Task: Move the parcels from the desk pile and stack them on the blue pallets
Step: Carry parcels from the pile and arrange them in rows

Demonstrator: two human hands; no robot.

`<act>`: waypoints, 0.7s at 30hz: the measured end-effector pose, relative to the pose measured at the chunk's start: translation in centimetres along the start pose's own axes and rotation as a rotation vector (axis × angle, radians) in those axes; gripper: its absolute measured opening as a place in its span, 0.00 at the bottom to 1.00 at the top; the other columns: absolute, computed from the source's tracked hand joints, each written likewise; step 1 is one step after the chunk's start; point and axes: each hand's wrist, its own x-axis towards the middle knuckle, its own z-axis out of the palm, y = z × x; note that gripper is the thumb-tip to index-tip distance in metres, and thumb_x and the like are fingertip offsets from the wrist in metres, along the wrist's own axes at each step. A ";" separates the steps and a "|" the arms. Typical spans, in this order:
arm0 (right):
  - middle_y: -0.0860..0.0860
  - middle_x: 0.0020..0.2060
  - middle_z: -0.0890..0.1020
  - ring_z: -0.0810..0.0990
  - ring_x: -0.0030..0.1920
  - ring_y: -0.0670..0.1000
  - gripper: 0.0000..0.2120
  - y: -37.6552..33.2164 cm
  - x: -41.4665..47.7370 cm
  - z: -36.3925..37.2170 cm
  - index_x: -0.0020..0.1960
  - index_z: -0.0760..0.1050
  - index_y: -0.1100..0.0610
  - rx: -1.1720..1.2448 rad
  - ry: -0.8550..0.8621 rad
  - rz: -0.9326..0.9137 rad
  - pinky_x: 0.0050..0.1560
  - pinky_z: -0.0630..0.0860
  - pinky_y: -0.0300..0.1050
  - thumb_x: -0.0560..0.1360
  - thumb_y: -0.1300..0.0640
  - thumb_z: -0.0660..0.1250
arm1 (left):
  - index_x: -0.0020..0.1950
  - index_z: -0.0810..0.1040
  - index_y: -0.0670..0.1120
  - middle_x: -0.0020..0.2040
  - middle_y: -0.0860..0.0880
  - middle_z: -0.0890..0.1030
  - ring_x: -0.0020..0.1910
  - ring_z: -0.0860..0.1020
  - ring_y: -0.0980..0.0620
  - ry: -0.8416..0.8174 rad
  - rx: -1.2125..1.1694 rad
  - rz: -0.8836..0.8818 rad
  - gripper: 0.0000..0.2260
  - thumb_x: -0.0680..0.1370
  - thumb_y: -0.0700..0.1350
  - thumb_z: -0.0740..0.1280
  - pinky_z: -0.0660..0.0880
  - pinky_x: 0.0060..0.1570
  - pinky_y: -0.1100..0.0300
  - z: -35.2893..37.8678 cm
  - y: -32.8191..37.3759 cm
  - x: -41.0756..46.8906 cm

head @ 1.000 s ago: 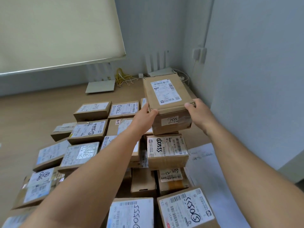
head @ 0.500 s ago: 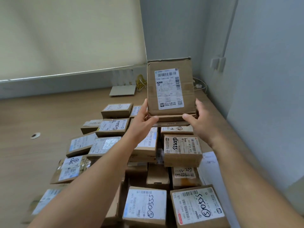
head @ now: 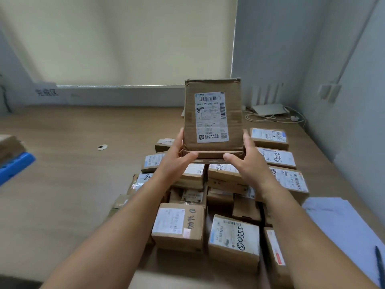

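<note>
**Item:** parcel (head: pixel 213 119), brown corrugated carton, white shipping label (head: pixel 211 117) facing the wearer.

**Location:** held upright above the far half of the desk pile (head: pixel 179 224), clear of the cartons beneath.

**Condition:** top rim crumpled, corners dented, faces creased.

**Hold:** left hand (head: pixel 177 157) and right hand (head: pixel 248 161) clasp the two lower corners. The fingers of each run up a side face and the thumbs hook under the bottom front edge.

**Handling (judged):** probably light, as it is carried at arm's reach by its base alone. The board is stiff enough to squeeze from both sides but soft at the crushed rim. Dry cardboard, unlikely to slip. Best held low on the side faces, away from the rim.

**Destination:** blue pallet (head: pixel 14 165), well to the left of the pile, only partly in view.
</note>
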 end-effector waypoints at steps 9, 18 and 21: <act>0.48 0.72 0.66 0.64 0.71 0.48 0.39 -5.5 -4.3 12.6 0.77 0.49 0.52 -0.010 -0.088 -0.070 0.68 0.61 0.42 0.75 0.53 0.69 | 0.76 0.54 0.56 0.60 0.57 0.77 0.59 0.77 0.58 0.156 -0.019 -0.127 0.33 0.77 0.37 0.65 0.71 0.64 0.54 -11.7 -3.7 -8.5; 0.49 0.67 0.72 0.69 0.67 0.50 0.38 -11.6 -8.2 25.7 0.76 0.53 0.50 -0.036 -0.186 -0.139 0.68 0.66 0.47 0.73 0.51 0.70 | 0.76 0.54 0.59 0.64 0.55 0.75 0.61 0.74 0.59 0.261 0.007 -0.186 0.32 0.78 0.38 0.64 0.71 0.61 0.63 -23.9 -7.6 -17.1; 0.49 0.66 0.73 0.71 0.65 0.49 0.35 -14.1 -9.6 29.9 0.75 0.56 0.52 -0.031 -0.224 -0.182 0.64 0.67 0.41 0.74 0.55 0.70 | 0.76 0.53 0.57 0.67 0.53 0.73 0.64 0.72 0.54 0.295 0.031 -0.216 0.31 0.79 0.39 0.63 0.70 0.64 0.57 -28.0 -8.7 -20.0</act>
